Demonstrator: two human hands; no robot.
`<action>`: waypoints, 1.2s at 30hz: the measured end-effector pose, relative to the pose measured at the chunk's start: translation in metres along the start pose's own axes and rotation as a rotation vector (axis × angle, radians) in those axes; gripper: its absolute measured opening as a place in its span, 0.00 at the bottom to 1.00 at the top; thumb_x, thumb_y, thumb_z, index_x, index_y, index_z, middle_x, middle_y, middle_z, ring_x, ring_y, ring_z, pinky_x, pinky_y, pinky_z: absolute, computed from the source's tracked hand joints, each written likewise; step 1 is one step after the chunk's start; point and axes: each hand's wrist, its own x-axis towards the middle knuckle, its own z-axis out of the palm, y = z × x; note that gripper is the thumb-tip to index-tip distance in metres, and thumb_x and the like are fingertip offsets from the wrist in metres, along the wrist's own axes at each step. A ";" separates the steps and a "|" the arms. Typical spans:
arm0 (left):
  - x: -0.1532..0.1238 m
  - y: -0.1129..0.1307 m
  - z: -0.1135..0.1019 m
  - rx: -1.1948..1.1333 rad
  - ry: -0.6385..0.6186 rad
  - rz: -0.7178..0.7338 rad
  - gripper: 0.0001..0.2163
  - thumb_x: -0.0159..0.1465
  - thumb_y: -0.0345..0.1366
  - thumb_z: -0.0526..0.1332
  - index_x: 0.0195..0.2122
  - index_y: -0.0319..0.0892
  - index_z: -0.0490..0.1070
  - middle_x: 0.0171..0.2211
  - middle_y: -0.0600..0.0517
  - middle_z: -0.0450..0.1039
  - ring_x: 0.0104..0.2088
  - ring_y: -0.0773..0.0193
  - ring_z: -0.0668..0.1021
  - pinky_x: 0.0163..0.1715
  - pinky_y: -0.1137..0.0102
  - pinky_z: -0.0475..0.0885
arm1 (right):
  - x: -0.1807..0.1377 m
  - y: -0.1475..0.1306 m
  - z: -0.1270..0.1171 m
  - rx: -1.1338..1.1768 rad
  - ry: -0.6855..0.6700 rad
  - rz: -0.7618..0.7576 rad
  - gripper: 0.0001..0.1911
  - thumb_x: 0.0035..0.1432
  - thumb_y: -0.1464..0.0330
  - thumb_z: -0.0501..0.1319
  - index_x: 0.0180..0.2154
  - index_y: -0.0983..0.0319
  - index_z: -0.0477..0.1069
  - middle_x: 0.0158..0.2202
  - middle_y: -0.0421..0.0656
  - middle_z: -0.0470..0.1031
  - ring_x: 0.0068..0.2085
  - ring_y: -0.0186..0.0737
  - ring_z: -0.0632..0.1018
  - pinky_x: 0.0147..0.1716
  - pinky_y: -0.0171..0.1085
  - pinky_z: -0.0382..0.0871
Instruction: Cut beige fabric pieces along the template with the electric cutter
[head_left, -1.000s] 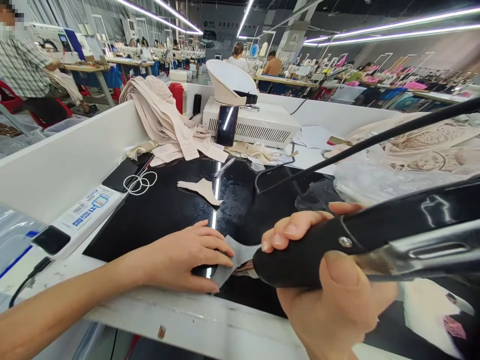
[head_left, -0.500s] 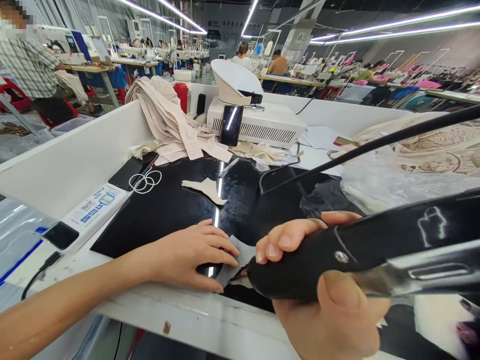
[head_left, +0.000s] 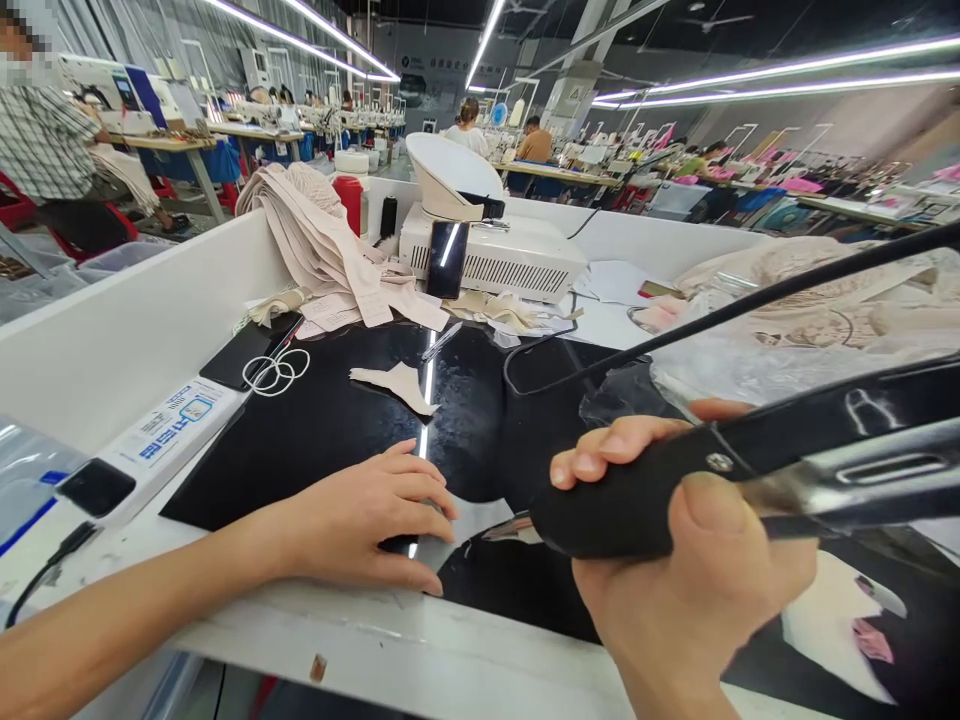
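My left hand (head_left: 371, 520) lies palm down with its fingers spread, near the front edge of the table. Its fingertips rest on a thin, pale grey piece (head_left: 476, 518) on the glossy black mat (head_left: 322, 440). In my right hand (head_left: 705, 570) is a black corded hand tool (head_left: 622, 505) with a pointed metal tip and a metal lever along its body. My thumb presses against the lever side. The tip sits just right of my left fingers, over the grey piece's right side; whether it touches is unclear. Further back lies a beige fabric scrap (head_left: 396, 386).
Beige fabric strips (head_left: 337, 250), a phone (head_left: 448, 260) and a white machine box (head_left: 517, 265) stand at the back. To the left are a white box (head_left: 176, 425) and a coiled white cord (head_left: 276, 371). Plastic-wrapped fabric (head_left: 810, 300) and a cream scrap (head_left: 832, 620) lie right. The tool's black cord (head_left: 720, 305) crosses.
My right hand has moved the tool rightward, so its tip stands farther from my left fingers. My left hand has stayed nearly in place, and the whole view has shifted slightly.
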 end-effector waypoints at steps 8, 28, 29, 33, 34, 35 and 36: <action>0.001 -0.001 0.009 0.071 -0.046 -0.003 0.22 0.66 0.45 0.65 0.59 0.49 0.69 0.58 0.47 0.72 0.59 0.52 0.70 0.67 0.48 0.51 | -0.003 0.014 -0.005 0.027 -0.041 -0.057 0.19 0.54 0.65 0.71 0.45 0.55 0.69 0.30 0.35 0.74 0.26 0.36 0.74 0.24 0.37 0.72; 0.001 -0.001 0.009 0.084 -0.058 -0.032 0.21 0.65 0.43 0.66 0.59 0.50 0.71 0.58 0.48 0.72 0.60 0.51 0.71 0.67 0.46 0.51 | 0.008 0.016 -0.014 -0.013 0.065 -0.113 0.18 0.52 0.66 0.71 0.44 0.56 0.69 0.29 0.34 0.75 0.24 0.35 0.74 0.23 0.36 0.72; 0.001 -0.001 0.009 0.086 -0.063 -0.032 0.21 0.65 0.43 0.66 0.59 0.50 0.71 0.58 0.48 0.72 0.60 0.51 0.70 0.67 0.46 0.51 | 0.008 0.017 -0.015 -0.014 0.061 -0.114 0.19 0.52 0.66 0.71 0.44 0.56 0.69 0.29 0.34 0.75 0.24 0.35 0.74 0.23 0.36 0.72; 0.001 0.000 0.009 0.090 -0.087 -0.031 0.20 0.66 0.43 0.65 0.59 0.49 0.70 0.58 0.48 0.72 0.60 0.51 0.70 0.67 0.46 0.51 | 0.006 0.022 -0.017 -0.049 0.034 -0.117 0.18 0.55 0.66 0.70 0.46 0.56 0.68 0.30 0.34 0.75 0.25 0.35 0.75 0.25 0.38 0.73; 0.001 -0.001 0.009 0.090 -0.087 -0.030 0.20 0.66 0.43 0.65 0.59 0.49 0.70 0.58 0.48 0.72 0.60 0.51 0.70 0.67 0.46 0.51 | 0.006 0.022 -0.018 -0.061 0.027 -0.120 0.17 0.56 0.66 0.69 0.46 0.56 0.68 0.30 0.34 0.75 0.25 0.35 0.75 0.26 0.38 0.73; 0.000 -0.001 0.009 0.090 -0.082 -0.030 0.20 0.66 0.43 0.65 0.59 0.49 0.70 0.58 0.48 0.72 0.60 0.51 0.70 0.67 0.46 0.50 | 0.006 0.023 -0.018 -0.070 0.022 -0.119 0.17 0.56 0.67 0.69 0.47 0.55 0.68 0.31 0.34 0.75 0.26 0.35 0.75 0.26 0.38 0.74; 0.000 -0.001 0.009 0.090 -0.076 -0.031 0.20 0.66 0.43 0.65 0.59 0.49 0.70 0.58 0.48 0.72 0.60 0.51 0.70 0.67 0.46 0.50 | 0.006 0.022 -0.018 -0.073 0.025 -0.118 0.17 0.57 0.67 0.69 0.47 0.55 0.68 0.31 0.35 0.75 0.26 0.35 0.75 0.26 0.39 0.74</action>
